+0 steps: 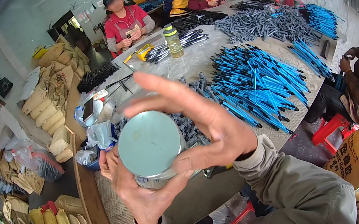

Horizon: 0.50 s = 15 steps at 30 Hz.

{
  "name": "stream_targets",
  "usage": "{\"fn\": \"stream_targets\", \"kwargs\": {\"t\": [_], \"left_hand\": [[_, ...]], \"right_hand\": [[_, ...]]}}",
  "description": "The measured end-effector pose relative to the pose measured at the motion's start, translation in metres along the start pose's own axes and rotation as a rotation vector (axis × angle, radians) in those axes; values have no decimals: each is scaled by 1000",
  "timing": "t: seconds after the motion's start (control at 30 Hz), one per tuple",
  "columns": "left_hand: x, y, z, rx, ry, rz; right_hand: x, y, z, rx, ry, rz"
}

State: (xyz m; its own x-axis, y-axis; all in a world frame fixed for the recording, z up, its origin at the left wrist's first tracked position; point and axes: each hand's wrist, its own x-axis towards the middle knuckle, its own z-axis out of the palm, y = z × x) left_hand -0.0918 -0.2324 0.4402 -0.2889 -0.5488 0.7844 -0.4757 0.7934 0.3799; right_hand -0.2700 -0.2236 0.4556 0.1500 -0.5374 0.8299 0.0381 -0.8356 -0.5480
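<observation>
The left hand grasps a round container with a flat, pale green top, its grip wrapped around the side below that top. The container is held up over the near part of the counter. The right hand spreads around the container, thumb at the top's near right edge and fingers reaching over its far side; they are blurred, so I cannot tell whether its grip is clenched. To the container's right lies a heap of blue sticks. Beyond the container stand a green-capped bottle and, farther off, a person in a red top. Left of the container sits a clear plastic bag.
</observation>
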Motion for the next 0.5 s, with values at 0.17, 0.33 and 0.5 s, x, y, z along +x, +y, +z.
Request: {"fn": "stream_targets", "kwargs": {"t": [0.17, 0.33, 0.5], "left_hand": [[-2, -3, 3, 22, -37, 40], [2, 2, 0, -62, -45, 10], [0, 0, -2, -133, -60, -48]], "right_hand": [[0, -11, 4, -176, -68, 44], [0, -4, -1, -64, -91, 32], [0, -5, 7, -100, -96, 37]]}}
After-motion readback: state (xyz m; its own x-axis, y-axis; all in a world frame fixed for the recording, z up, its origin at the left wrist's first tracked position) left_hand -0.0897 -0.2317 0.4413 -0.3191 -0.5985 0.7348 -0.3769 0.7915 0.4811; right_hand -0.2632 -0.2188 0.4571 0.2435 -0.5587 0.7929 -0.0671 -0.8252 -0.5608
